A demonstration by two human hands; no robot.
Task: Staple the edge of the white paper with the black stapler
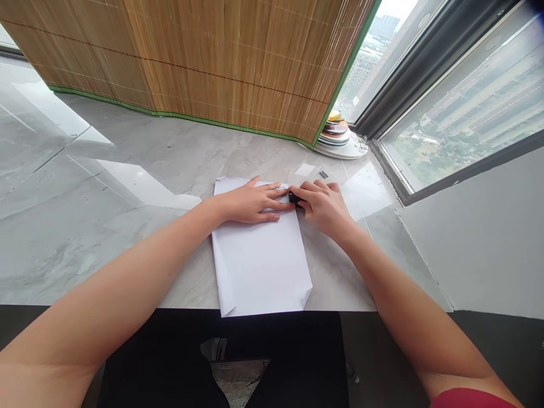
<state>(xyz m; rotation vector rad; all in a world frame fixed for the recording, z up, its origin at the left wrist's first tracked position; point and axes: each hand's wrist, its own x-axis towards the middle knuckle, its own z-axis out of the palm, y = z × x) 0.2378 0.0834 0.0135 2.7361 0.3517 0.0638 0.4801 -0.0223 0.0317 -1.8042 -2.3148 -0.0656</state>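
A stack of white paper (263, 266) lies on the counter, its near corners bent and its near edge reaching the counter's front edge. Flat across the top part of the paper rests my left hand (257, 203), fingers spread. My right hand (321, 204) is closed around a small black stapler (294, 198) at the paper's upper right edge; much of the stapler is hidden by the fingers. Under my left fingertips a bit of small print shows on the paper. Just beyond my right hand are small grey staple strips (323, 174) beside a clear plastic piece (305, 169).
A bamboo mat (191, 62) with green edging stands across the back of the grey marbled counter (106, 238). Stacked plates (340, 144) sit in the far right corner by the window (476, 96). A white wall panel (480, 243) borders the right side.
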